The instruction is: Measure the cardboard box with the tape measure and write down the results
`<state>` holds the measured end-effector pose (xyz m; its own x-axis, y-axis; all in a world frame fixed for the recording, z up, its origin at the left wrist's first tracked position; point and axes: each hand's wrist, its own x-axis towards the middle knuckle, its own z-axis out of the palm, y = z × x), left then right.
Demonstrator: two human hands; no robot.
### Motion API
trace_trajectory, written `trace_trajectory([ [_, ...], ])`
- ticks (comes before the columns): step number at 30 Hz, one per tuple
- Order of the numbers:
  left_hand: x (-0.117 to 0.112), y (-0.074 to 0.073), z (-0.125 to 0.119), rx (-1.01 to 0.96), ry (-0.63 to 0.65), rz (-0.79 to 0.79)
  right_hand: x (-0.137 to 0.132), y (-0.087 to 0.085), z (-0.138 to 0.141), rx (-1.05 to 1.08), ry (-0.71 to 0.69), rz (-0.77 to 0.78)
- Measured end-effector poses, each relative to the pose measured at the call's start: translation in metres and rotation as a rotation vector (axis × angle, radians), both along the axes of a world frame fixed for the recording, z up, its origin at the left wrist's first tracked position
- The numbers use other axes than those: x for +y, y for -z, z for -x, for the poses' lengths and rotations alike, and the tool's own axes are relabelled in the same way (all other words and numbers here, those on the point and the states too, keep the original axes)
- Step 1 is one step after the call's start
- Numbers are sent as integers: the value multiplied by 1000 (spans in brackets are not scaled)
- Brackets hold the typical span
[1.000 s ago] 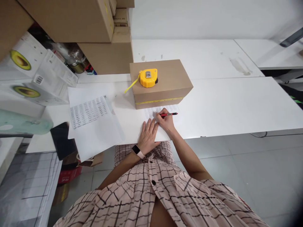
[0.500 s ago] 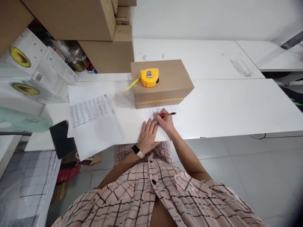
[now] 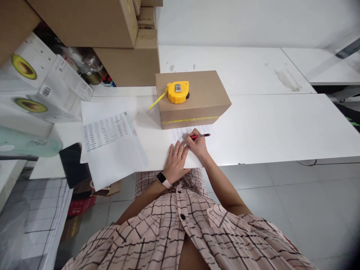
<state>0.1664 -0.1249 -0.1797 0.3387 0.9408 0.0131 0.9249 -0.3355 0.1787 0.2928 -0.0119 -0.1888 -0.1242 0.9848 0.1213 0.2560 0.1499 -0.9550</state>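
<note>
My right hand (image 3: 197, 144) grips a red and black pen (image 3: 203, 135), its tip end down at a printed sheet (image 3: 180, 132) on the white table. Flat on that paper lies my left hand (image 3: 176, 162), fingers stretched out, its fingertips beside the right hand. A watch with a pale strap (image 3: 163, 179) circles the left wrist. Just beyond the hands sits a closed cardboard box (image 3: 205, 90), covering the far part of the sheet. On top of the box rests a yellow tape measure (image 3: 178, 92) with a yellow strap hanging past the edge.
Left of the hands, more printed papers (image 3: 112, 157) overhang the table's front edge, beside a dark phone (image 3: 73, 165). White cartons with avocado pictures (image 3: 53, 82) and a greenish bottle (image 3: 30, 142) stand at far left. Large cardboard boxes (image 3: 126, 63) are stacked behind.
</note>
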Motion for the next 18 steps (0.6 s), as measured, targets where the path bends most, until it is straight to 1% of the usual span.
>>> trace_trajectory([
  [5,0,1,0,-8,0,3,0,1,0,-9,-5,-6],
  [11,0,0,0,-12,-5,1,0,-1,0,7,29,11],
  [18,0,0,0,-9,-7,-8,0,-2,0,5,11,12],
])
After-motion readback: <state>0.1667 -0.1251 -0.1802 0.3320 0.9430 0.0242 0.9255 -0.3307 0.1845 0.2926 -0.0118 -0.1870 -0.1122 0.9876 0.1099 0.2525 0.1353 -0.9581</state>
